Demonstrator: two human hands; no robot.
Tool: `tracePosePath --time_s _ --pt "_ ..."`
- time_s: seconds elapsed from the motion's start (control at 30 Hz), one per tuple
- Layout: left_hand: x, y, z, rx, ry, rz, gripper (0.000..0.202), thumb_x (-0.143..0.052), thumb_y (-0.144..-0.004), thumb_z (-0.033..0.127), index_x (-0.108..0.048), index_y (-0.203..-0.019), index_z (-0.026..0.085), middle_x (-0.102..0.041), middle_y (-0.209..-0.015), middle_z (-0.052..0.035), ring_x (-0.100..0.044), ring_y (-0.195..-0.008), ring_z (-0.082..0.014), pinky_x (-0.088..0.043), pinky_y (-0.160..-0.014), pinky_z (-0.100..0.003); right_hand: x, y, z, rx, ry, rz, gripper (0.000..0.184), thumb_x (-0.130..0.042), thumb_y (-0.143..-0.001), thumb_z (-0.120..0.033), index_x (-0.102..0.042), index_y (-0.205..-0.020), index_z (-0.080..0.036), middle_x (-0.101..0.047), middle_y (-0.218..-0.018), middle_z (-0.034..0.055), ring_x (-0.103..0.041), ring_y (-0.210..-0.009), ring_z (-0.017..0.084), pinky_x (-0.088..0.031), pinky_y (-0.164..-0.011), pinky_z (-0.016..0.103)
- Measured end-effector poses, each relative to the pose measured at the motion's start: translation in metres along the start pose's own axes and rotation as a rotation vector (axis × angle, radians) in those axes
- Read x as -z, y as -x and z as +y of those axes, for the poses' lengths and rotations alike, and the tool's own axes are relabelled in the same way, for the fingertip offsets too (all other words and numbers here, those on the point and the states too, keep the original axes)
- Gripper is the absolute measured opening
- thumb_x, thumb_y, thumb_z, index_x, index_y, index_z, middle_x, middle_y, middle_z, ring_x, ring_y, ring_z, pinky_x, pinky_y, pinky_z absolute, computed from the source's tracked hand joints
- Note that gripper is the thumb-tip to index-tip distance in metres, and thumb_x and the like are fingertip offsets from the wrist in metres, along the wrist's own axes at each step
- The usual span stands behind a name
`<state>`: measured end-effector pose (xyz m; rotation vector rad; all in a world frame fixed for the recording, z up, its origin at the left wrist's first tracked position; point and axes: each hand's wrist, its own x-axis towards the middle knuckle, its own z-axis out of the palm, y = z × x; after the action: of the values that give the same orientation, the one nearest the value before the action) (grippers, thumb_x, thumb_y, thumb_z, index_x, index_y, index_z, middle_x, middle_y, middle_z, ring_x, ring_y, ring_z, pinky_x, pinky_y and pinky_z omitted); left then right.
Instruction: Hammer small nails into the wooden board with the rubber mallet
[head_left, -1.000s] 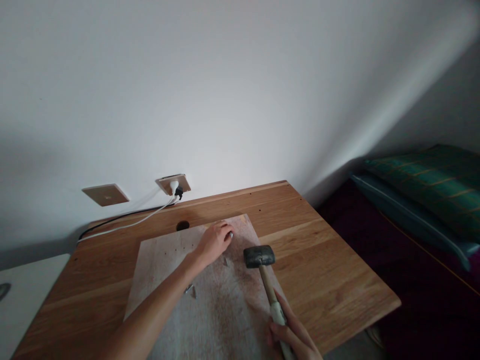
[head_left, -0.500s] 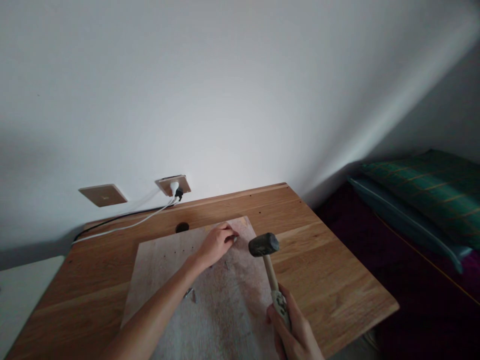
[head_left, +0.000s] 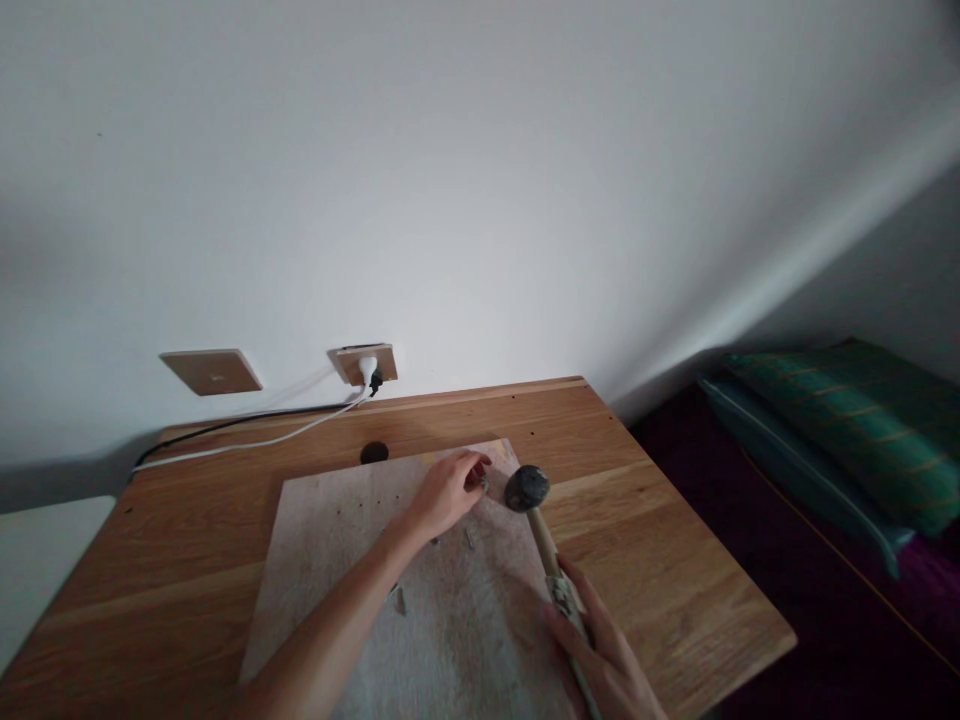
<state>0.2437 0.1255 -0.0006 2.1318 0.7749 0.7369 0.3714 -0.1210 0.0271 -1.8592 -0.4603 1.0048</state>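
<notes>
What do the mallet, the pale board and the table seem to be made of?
Mallet head: looks like rubber, dull and black.
Mallet handle: probably wood, pale tan where bare.
Pale board: likely wood or plywood, worn and matte, given its streaks and stains.
Table: apparently wood, smoothly finished, with brown grain in strips; perhaps veneer.

I see a hammer (head_left: 544, 540) with a black head and a tan handle, whitish lower down. The board (head_left: 450, 640) is grayish white with brown and pink smudges. The surface (head_left: 660, 560) is brown with wood lines. I see a white cord (head_left: 225, 448), a black cord (head_left: 240, 421), and a green pillow (head_left: 855, 425) with thin yellow stripes.
</notes>
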Motion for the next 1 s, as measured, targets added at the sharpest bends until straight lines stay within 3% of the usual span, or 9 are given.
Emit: tracePosePath --time_s 0.13,0.3,0.47,0.63,0.8,0.9,1.0 --pt "-0.001 0.000 -0.002 0.026 0.015 0.001 0.040 -0.064 -0.082 0.000 -0.074 -0.116 0.019 -0.081 -0.100 -0.0059 -0.076 -0.092 -0.0221 -0.058 -0.087 -0.032 -0.006 0.004 -0.012 -0.050 -0.062 0.048 0.104 -0.084 -0.070 -0.078 -0.054 -0.153 -0.023 -0.070 -0.079 -0.0029 -0.046 -0.043 0.006 -0.034 -0.037 0.016" --pt "-0.005 0.001 -0.005 0.043 0.014 0.007 0.041 -0.068 -0.082 0.002 -0.074 -0.119 0.020 -0.082 -0.094 -0.0039 -0.076 -0.084 -0.0201 -0.059 -0.084 -0.031 -0.017 0.007 -0.033 0.035 0.038 -0.101 0.112 -0.070 -0.075 -0.089 -0.045 -0.153 -0.013 -0.047 -0.050 -0.0136 -0.038 -0.038 0.008 -0.027 -0.035 0.017" --pt "-0.005 0.001 -0.005 0.052 -0.015 0.008 0.044 -0.069 -0.084 0.003 -0.073 -0.123 0.022 -0.082 -0.097 -0.0050 -0.077 -0.089 -0.0222 -0.059 -0.088 -0.033 -0.031 0.012 -0.039 0.100 0.063 -0.088 0.092 -0.068 -0.085 -0.081 -0.053 -0.146 -0.015 -0.048 -0.052 -0.0119 -0.033 -0.038 0.007 -0.024 -0.036 0.016" --pt "-0.003 0.003 -0.004 0.033 0.029 0.009 0.053 -0.070 -0.081 0.000 -0.070 -0.128 0.023 -0.081 -0.101 -0.0049 -0.076 -0.091 -0.0220 -0.059 -0.088 -0.032 -0.044 0.011 -0.033 0.079 0.055 -0.052 0.096 -0.070 -0.081 -0.083 -0.053 -0.146 -0.014 -0.049 -0.053 -0.0115 -0.033 -0.037 0.006 -0.022 -0.035 0.015" --pt "-0.004 0.002 -0.005 0.017 0.001 0.022 0.052 -0.070 -0.081 -0.001 -0.070 -0.127 0.023 -0.080 -0.099 -0.0041 -0.075 -0.091 -0.0214 -0.058 -0.089 -0.033 -0.043 0.005 -0.033 0.067 0.058 -0.085 0.098 -0.069 -0.077 -0.088 -0.055 -0.141 -0.015 -0.052 -0.054 -0.0109 -0.036 -0.036 0.007 -0.026 -0.032 0.015" --pt "-0.005 0.001 -0.005 0.024 -0.002 0.005 0.050 -0.069 -0.081 -0.001 -0.071 -0.126 0.022 -0.081 -0.097 -0.0043 -0.076 -0.088 -0.0215 -0.058 -0.086 -0.032 -0.041 0.003 -0.034 0.095 0.089 -0.129 0.097 -0.067 -0.080 -0.086 -0.054 -0.141 -0.013 -0.047 -0.050 -0.0123 -0.035 -0.035 0.007 -0.026 -0.032 0.015" --pt "-0.005 0.001 -0.005 0.012 0.004 0.002 0.051 -0.069 -0.080 -0.001 -0.071 -0.126 0.021 -0.082 -0.098 -0.0053 -0.077 -0.088 -0.0225 -0.059 -0.086 -0.033 -0.041 0.003 -0.032 0.105 0.090 -0.084 0.095 -0.066 -0.083 -0.084 -0.053 -0.144 -0.012 -0.047 -0.049 -0.0123 -0.031 -0.035 0.006 -0.022 -0.033 0.014"
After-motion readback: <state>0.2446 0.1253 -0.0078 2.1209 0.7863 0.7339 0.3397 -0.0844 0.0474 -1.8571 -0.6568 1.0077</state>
